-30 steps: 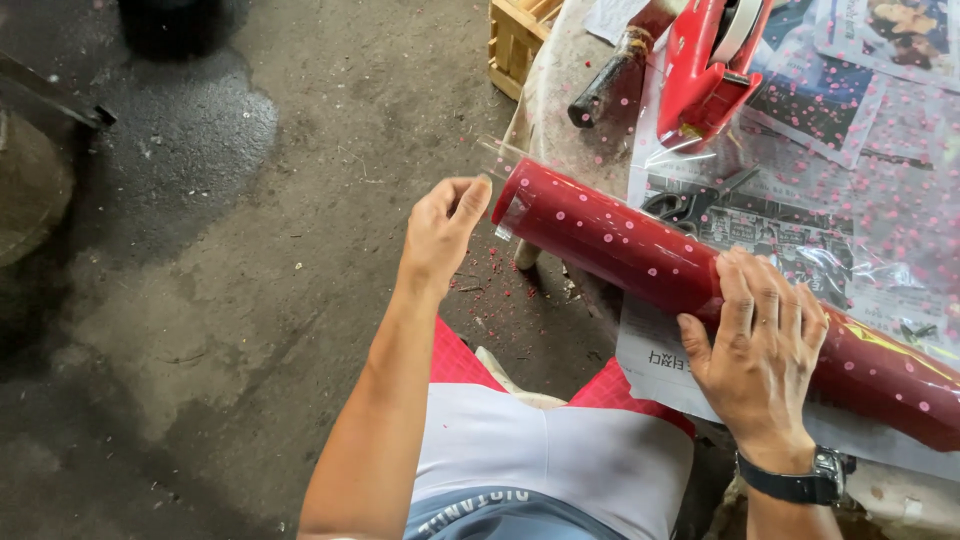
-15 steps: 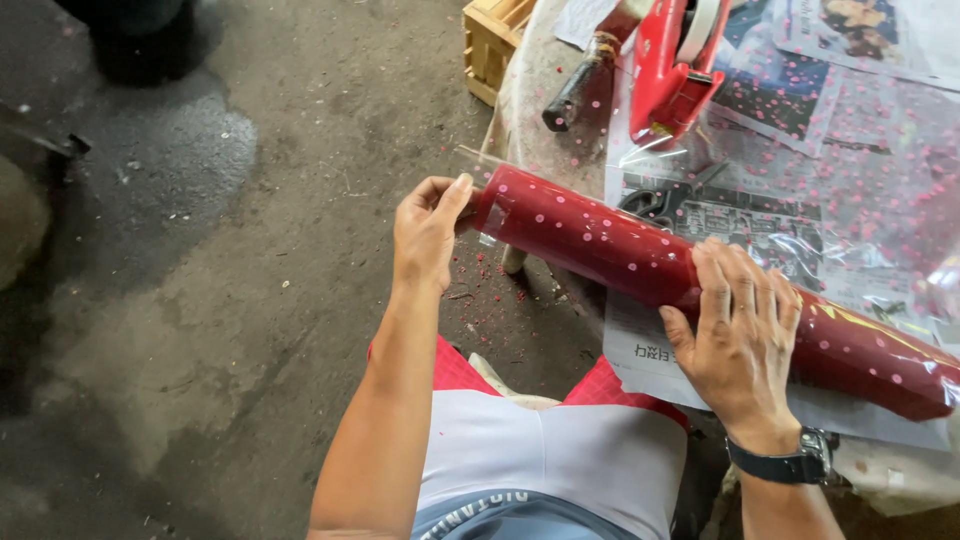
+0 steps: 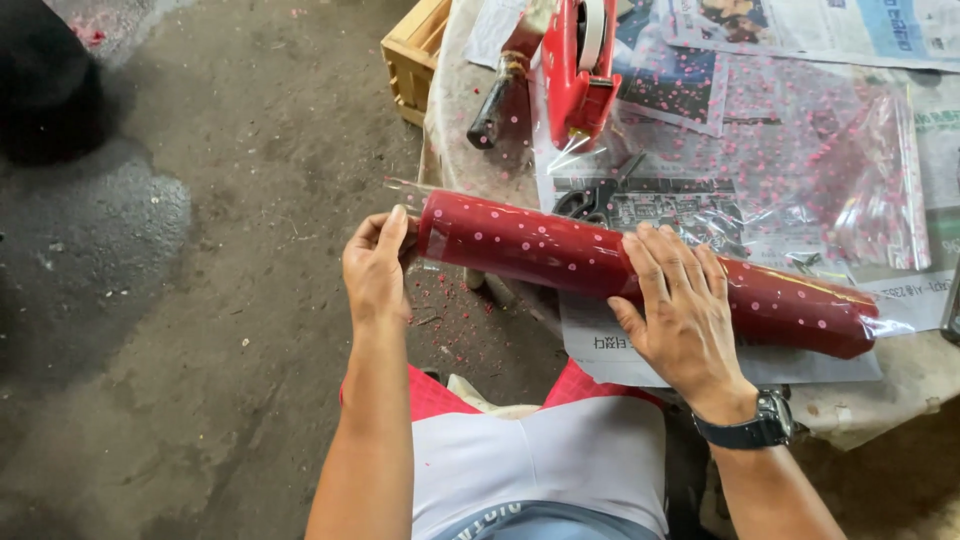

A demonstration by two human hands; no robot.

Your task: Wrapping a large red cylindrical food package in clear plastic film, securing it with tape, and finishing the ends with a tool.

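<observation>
The red roll (image 3: 640, 270), wrapped in clear dotted film, lies along the near edge of the desk (image 3: 900, 385), its left end jutting past the desk's left edge. The right hand (image 3: 685, 310) lies flat on its middle, grip spread, pinning it against rolling. The left hand (image 3: 378, 268) cups the overhanging end, fingers loosely curled at the film's tail, squaring it

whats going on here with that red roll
A seated person is handling a long red polka-dotted roll wrapped in clear film, lying across the edge of a newspaper-covered table. The right hand presses flat on its middle, while the left hand cups the end that overhangs the floor. A red tape dispenser and black scissors lie just behind the roll.
</observation>
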